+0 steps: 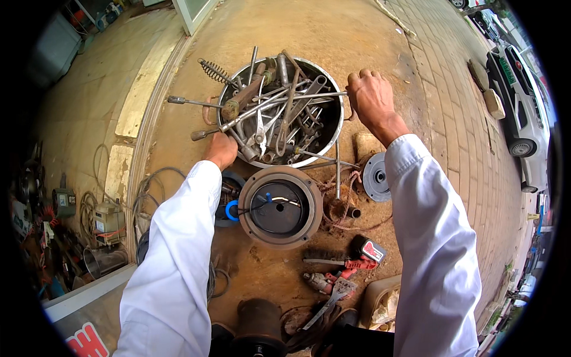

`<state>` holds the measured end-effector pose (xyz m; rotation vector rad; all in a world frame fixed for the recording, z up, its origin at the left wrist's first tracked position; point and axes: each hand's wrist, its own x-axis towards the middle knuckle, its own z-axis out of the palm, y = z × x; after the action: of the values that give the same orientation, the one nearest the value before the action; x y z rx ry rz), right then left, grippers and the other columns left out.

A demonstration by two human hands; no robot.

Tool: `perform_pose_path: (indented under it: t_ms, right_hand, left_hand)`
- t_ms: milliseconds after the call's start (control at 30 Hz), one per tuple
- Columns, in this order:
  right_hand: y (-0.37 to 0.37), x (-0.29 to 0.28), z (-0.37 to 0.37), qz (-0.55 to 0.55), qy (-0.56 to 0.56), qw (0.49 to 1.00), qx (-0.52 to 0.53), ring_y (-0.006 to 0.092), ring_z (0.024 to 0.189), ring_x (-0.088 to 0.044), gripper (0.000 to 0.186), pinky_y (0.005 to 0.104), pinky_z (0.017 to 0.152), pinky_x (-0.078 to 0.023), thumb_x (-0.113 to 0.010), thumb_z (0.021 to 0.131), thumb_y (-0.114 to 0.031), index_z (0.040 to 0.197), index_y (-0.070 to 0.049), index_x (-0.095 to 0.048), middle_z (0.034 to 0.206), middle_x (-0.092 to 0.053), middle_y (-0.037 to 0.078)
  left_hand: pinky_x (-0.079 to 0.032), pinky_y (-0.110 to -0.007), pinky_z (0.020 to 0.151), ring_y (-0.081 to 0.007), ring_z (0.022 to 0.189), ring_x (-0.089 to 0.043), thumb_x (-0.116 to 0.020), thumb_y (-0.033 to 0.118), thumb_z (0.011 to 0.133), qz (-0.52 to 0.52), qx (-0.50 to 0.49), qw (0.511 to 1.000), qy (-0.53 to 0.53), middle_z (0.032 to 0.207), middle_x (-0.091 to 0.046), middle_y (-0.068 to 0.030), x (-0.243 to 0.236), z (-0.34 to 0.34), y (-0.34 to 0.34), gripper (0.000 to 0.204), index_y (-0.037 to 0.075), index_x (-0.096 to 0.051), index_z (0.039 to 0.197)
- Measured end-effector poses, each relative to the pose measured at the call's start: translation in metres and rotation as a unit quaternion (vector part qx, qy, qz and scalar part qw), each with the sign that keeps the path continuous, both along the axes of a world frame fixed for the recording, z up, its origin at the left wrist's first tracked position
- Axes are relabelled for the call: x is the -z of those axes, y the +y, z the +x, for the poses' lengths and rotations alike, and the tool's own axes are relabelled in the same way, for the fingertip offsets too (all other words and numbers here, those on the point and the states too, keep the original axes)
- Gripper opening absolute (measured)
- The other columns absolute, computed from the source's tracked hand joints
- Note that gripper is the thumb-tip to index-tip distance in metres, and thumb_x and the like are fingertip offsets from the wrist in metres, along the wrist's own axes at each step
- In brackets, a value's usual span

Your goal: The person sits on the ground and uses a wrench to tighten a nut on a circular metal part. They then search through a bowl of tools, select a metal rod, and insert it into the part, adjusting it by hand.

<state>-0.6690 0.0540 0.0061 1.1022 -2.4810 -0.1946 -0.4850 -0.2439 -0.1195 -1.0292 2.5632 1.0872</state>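
Note:
A round metal basin (340, 122), heaped with wrenches, sockets and bars, stands in front of me. At its right rim my right hand (373, 102) is closed in a fist around the end of a long metal bar (330, 94), which reaches left over the heap. My left hand (220, 150) is curled at the basin's lower left edge, beside a socket-ended rod (200, 135). Its fingertips are hidden, so what it grips cannot be made out. Sticking out at the upper left of the heap is a coil spring (214, 71).
Nearer me lies a round rusty motor housing (250, 221) with wires inside. Right of it are a grey flanged disc (376, 177) and rope. A red cordless power tool (345, 275) and a wire brush (324, 260) lie closer. Cables and a doorway track (156, 113) run along the left.

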Motion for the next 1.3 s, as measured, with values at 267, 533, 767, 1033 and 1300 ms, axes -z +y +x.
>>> perform_pose_path:
  t_ms: [267, 533, 767, 1033, 1300]
  right_hand:
    - [-0.012, 0.031, 0.068, 0.088, -0.307, 0.942, -0.106, 0.0378, 0.08, -0.069, 0.032, 0.0483, 0.073, -0.054, -0.084, 0.076, -0.029, 0.081, -0.003, -0.066, 0.078, -0.069, 0.019]
    - [-0.019, 0.044, 0.056, -0.049, -0.471, 0.876, -0.097, 0.0397, 0.083, -0.069, 0.013, 0.0458, 0.072, -0.055, -0.074, 0.084, -0.015, 0.089, -0.003, -0.071, 0.084, -0.07, 0.021]
    - [0.0, 0.037, 0.015, -0.011, -0.215, 0.973, -0.089, 0.0379, 0.083, -0.069, 0.015, 0.0446, 0.075, -0.056, -0.058, 0.085, -0.008, 0.074, -0.002, -0.066, 0.082, -0.069, 0.022]
    - [-0.027, 0.068, 0.031, 0.12, -0.253, 0.96, 0.02, 0.0362, 0.098, -0.066, 0.023, 0.0496, 0.101, -0.04, -0.057, 0.095, -0.023, 0.087, -0.002, -0.066, 0.087, -0.069, 0.021]
    - [-0.081, 0.081, 0.04, -0.115, -0.386, 0.915, 0.025, 0.0497, 0.085, -0.064, 0.023, 0.0526, 0.071, -0.052, -0.063, 0.089, -0.018, 0.087, 0.005, -0.065, 0.086, -0.064, 0.032]
  left_hand:
    - [-0.048, -0.051, 0.1, -0.0496, 0.115, -0.061, -0.049, 0.027, 0.092, -0.032, 0.021, 0.999, -0.017, 0.115, -0.063, -0.0383, 0.009, -0.002, -0.006, 0.047, -0.013, -0.066, 0.11]
    - [-0.048, -0.052, 0.092, -0.0545, 0.108, -0.061, -0.049, 0.021, 0.092, -0.061, 0.014, 0.998, 0.02, 0.103, -0.061, -0.0443, 0.011, 0.002, -0.006, 0.043, -0.019, -0.063, 0.098]
    - [-0.048, -0.052, 0.096, -0.0532, 0.112, -0.06, -0.05, 0.026, 0.092, -0.057, 0.024, 0.998, -0.006, 0.111, -0.061, -0.0407, 0.015, 0.001, -0.009, 0.046, -0.015, -0.064, 0.106]
    - [-0.048, -0.054, 0.094, -0.0557, 0.108, -0.06, -0.046, 0.024, 0.092, -0.065, 0.016, 0.998, 0.011, 0.107, -0.062, -0.0421, 0.015, 0.0, -0.003, 0.046, -0.018, -0.063, 0.105]
    - [-0.046, -0.053, 0.103, -0.0499, 0.119, -0.057, -0.045, 0.03, 0.095, -0.071, 0.055, 0.996, -0.01, 0.126, -0.061, -0.034, 0.016, 0.001, -0.015, 0.047, -0.005, -0.065, 0.119]
